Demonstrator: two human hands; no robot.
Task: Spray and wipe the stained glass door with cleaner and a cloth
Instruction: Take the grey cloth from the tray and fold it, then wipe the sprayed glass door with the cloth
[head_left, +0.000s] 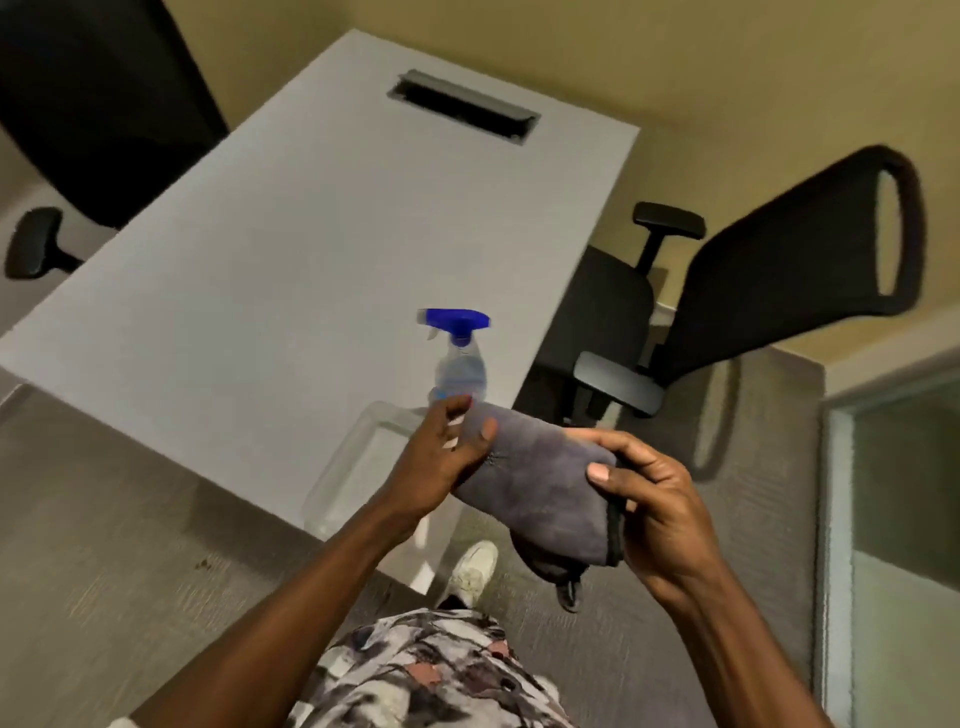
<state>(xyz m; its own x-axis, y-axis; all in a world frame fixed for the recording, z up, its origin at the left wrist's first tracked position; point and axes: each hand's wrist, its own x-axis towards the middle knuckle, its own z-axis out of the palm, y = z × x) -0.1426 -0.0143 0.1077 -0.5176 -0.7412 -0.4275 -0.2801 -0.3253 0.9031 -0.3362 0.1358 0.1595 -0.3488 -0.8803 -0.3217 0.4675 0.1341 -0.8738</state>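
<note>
A folded grey cloth (540, 483) is held in front of me by both hands. My left hand (441, 457) grips its left end with thumb on top. My right hand (649, 504) clasps its right end, where a dark edge hangs down. Behind the cloth a clear spray bottle (460, 364) with a blue trigger head stands upright on the white table (285, 286), near its right front corner. A glass panel with a pale frame (909, 493) shows at the right edge.
A clear plastic tray (358, 467) lies on the table's front corner beside the bottle. Black office chairs stand at the right (779, 291) and far left (98, 104). A cable slot (462, 106) is set in the table's far end. Grey carpet lies underfoot.
</note>
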